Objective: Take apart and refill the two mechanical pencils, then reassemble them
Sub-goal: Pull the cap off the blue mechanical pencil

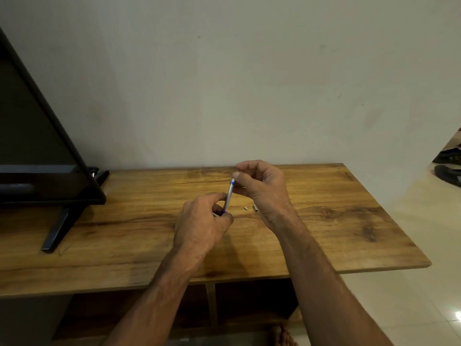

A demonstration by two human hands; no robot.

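**Stock on the table: one pencil in hand, two loose parts**

1. Pencil [229,196]. Silver barrel with a blue band near the top end. You hold it clear of the table [349,221], tilted with the top end leaning away from you and slightly right. It sits between your two hands, over the middle of the tabletop.

2. Left hand [202,221]. The fingers are curled round the pencil's lower end and grip it. A trace of green and blue shows at the fingertips; you cannot tell from here whether that is part of this pencil or a second item.

3. Right hand [262,183]. Thumb and forefinger are drawn together in a pinch at the pencil's top end, just above the blue band, and the other fingers are loosely curled. Anything finer held in that pinch is too small to make out.

4. White piece [245,209]. Tiny and lying on the table just right of your left hand.

5. Silver cap [255,208]. Short tube lying on the table just beside the white piece, close under your right wrist. The two parts lie apart.

6. TV [37,146]. Black, with a dark screen, standing on the table's left end with one stand leg [57,231] angled toward you.

7. Foot [283,335]. Bare, on the floor below the table's front edge.

8. Sandals [449,168]. Dark, on the floor at the far right.
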